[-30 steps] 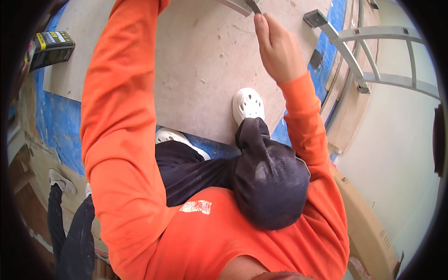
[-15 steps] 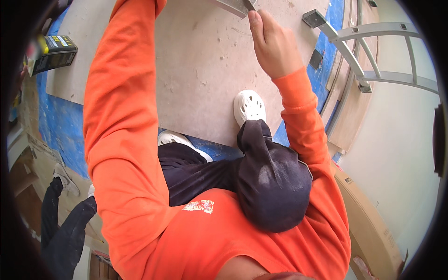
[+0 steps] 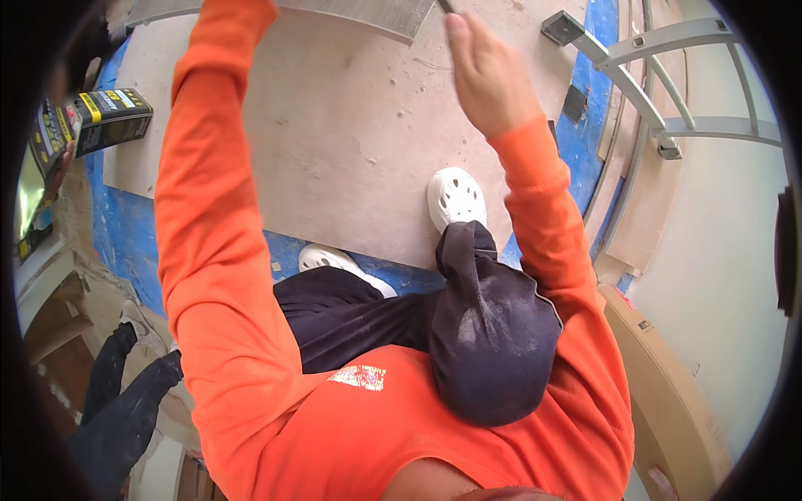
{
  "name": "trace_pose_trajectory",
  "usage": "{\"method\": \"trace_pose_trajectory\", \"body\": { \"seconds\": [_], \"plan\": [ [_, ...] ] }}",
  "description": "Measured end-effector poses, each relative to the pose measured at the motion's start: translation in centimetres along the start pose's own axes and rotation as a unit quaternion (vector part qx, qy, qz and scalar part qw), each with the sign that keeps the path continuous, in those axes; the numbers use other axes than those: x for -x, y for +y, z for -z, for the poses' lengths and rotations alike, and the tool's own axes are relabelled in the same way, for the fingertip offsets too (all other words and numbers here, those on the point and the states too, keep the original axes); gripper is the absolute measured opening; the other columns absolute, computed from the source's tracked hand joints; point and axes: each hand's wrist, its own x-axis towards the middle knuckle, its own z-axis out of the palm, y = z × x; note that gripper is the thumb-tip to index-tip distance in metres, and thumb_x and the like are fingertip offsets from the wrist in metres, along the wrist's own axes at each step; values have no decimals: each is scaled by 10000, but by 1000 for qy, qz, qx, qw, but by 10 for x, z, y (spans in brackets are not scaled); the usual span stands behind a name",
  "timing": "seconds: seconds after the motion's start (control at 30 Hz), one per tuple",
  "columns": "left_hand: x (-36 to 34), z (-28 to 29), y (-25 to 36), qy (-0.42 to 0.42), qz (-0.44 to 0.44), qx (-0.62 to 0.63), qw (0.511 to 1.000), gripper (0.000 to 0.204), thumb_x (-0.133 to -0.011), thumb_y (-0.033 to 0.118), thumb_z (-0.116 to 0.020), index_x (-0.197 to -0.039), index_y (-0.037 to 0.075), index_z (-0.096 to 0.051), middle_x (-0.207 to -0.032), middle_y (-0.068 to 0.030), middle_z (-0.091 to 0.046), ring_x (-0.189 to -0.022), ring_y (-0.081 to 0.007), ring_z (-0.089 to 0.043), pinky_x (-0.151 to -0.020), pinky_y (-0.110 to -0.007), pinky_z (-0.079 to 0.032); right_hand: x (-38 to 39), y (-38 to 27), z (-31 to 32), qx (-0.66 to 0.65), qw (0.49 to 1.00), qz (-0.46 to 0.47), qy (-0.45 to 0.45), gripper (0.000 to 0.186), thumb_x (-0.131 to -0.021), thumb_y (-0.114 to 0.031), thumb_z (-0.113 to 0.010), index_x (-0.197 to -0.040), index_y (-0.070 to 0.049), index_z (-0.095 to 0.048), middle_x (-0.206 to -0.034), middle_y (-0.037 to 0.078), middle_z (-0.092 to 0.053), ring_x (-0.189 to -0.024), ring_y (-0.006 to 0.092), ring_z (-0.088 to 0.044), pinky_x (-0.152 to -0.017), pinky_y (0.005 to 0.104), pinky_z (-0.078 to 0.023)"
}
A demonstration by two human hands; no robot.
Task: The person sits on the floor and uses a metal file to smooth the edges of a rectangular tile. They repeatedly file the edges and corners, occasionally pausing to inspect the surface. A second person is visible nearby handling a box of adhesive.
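Both my arms in orange sleeves reach up toward the top edge. My right hand (image 3: 489, 75) is seen from the back, with its fingers closed around a thin dark tool (image 3: 445, 6) that pokes out at the top edge. Just left of it a long grey ribbed panel (image 3: 334, 15) runs along the top. My left sleeve (image 3: 209, 167) ends at that panel, and the left hand itself is cut off by the frame edge. Below lie a large grey tile (image 3: 351, 150) and my white clogs (image 3: 455, 196).
A dark pouch (image 3: 493, 334) hangs at my waist. Blue sheeting (image 3: 125, 242) covers the floor around the tile. A black and yellow box (image 3: 109, 117) sits at left, a grey metal frame (image 3: 668, 83) at upper right, a cardboard box (image 3: 668, 392) at right. Another person's dark legs (image 3: 125, 401) stand lower left.
Both arms have risen toward the top edge; the right hand moved up with the tool. The grey ribbed panel now shows more along the top.
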Motion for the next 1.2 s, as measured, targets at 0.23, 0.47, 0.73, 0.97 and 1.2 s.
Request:
{"method": "trace_pose_trajectory", "body": {
  "seconds": [0.23,0.47,0.73,0.97,1.2],
  "plan": [
    [36,21,56,-429,0,53,902,155,-901,98,-711,-1004,-16,-697,-993,-111,-647,-835,-228,-641,-699,-319,-530,63,36,35,-191,958,-216,0,423,-1100,-410,-369,-865,-85,-504,-582,-36,-417,-463,44,-390,-403,239,-351],
    [55,12,113,-364,-35,-128,922,114,-855,87,-699,-819,14,-618,-863,-99,-595,-796,-305,-603,-711,-413,-516,80,48,36,-237,938,-251,-7,424,-1097,-427,-377,-871,-86,-491,-586,-45,-387,-458,34,-360,-399,228,-350],
    [86,-19,155,-276,166,-276,906,114,-809,23,-704,-808,6,-592,-880,-114,-597,-813,-304,-611,-690,-410,-515,58,59,19,-297,921,-243,-74,368,-1092,-303,-448,-886,-4,-502,-611,116,-463,-533,203,-439,-526,354,-382],
    [93,-45,168,-228,183,-403,867,55,-847,34,-624,-857,24,-571,-878,-113,-574,-844,-303,-586,-708,-414,-479,55,68,21,-290,931,-204,-92,322,-1083,-262,-463,-903,4,-488,-633,178,-457,-522,285,-426,-521,406,-362],
    [55,-21,135,-111,218,-358,901,158,-985,148,-515,-887,25,-526,-857,-117,-544,-808,-304,-544,-715,-411,-432,57,70,29,-319,927,-176,-94,277,-1074,-249,-478,-949,-4,-512,-637,176,-482,-525,309,-477,-520,399,-379]
  ]
}}
